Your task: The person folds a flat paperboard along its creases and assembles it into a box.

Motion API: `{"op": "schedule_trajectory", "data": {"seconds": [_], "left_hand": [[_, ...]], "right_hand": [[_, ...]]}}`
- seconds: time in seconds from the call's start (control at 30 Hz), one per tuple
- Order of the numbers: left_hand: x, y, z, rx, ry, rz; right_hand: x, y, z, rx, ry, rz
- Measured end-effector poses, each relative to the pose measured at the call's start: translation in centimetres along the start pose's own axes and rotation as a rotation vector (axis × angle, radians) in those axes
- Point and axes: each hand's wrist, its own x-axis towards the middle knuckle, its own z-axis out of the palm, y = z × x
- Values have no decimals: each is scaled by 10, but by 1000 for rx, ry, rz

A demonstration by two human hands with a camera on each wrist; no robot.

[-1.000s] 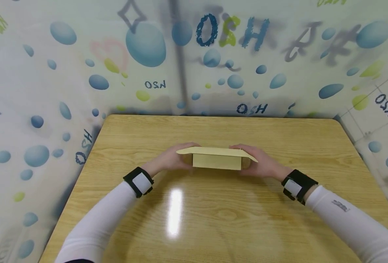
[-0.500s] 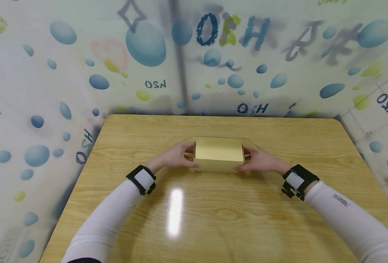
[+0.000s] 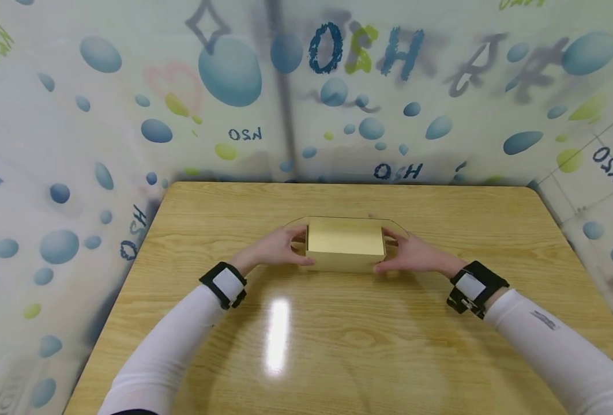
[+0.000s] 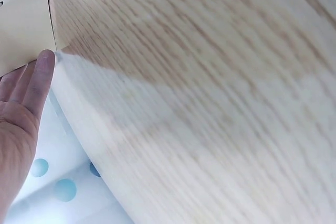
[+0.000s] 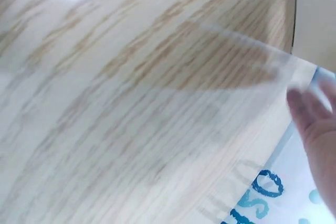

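A small yellow-tan cardboard box [image 3: 345, 236] sits on the wooden table [image 3: 353, 346], broad panel facing up. Behind it a thin flap edge fans out past both ends. My left hand [image 3: 277, 246] grips the left end, thumb at the lower front corner and fingers farther back. The right end is held likewise by my right hand [image 3: 415, 253], its thumb low on the front. In the left wrist view, the left hand [image 4: 23, 111] has fingertips at the edge of the box [image 4: 23, 35]. The right wrist view shows the right hand [image 5: 315, 119] blurred below the box [image 5: 317, 14].
The table's far edge meets a pale wall sheet [image 3: 223, 155] printed with blue drops and lettering. Black wrist straps [image 3: 224, 284] sit over white sleeves [image 3: 166, 340]. A bright light reflection [image 3: 277, 334] lies on the tabletop in front of the left hand.
From one second to half a second ago, the box tipped from its flap-topped pose to show its broad panel, and both hands shifted their grip on its ends. Since then it has stayed nearly still.
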Motion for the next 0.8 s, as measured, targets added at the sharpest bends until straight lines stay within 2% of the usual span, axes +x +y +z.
{"op": "schedule_trajectory", "data": {"seconds": [0.1, 0.13, 0.23, 0.33, 0.67, 0.8], "left_hand": [[0, 1, 0, -6, 1, 8], [0, 1, 0, -5, 0, 9], [0, 0, 1, -5, 0, 7], [1, 0, 2, -4, 2, 13], [2, -2, 1, -10, 4, 38], [3, -1, 0, -6, 2, 46]], "right_hand": [[-2, 1, -1, 65, 66, -92], [-3, 2, -2, 76, 85, -98], [-8, 0, -4, 128, 100, -75], [-11, -4, -8, 135, 120, -52], [-18, -16, -19, 13, 247, -13], [-22, -22, -23, -5, 289, 6]]}}
